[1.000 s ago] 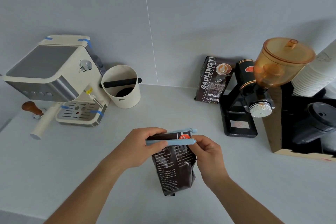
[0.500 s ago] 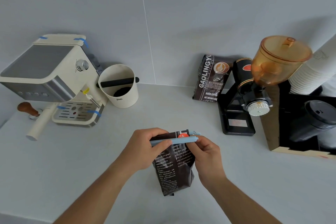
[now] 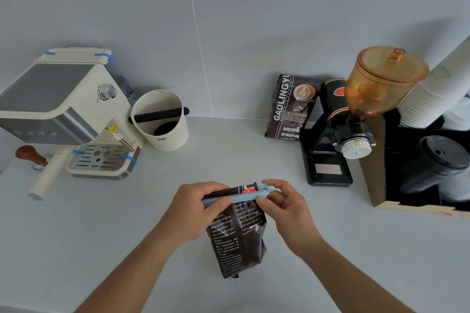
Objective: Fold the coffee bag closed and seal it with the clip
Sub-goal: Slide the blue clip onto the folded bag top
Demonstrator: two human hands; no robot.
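Observation:
A dark coffee bag [image 3: 236, 236] with white print stands upright on the grey counter, its top folded over. A light blue clip [image 3: 243, 195] lies across the fold, its two bars nearly together. My left hand [image 3: 193, 211] pinches the clip's left end and the bag top. My right hand [image 3: 284, 203] grips the clip's right end between thumb and fingers. The left part of the fold is hidden behind my left fingers.
A cream espresso machine [image 3: 63, 114] with a tamper [image 3: 30, 156] is at the back left, a cream knock box [image 3: 161, 119] beside it. At the back right stand a second coffee bag [image 3: 290, 107], a black grinder [image 3: 338, 134] with an amber hopper, stacked paper cups [image 3: 432, 94] and black lids [image 3: 437, 160].
The clip's two bars have come closer together over the folded top. My right hand's fingers have shifted up around the clip's right end. The bag stays in place.

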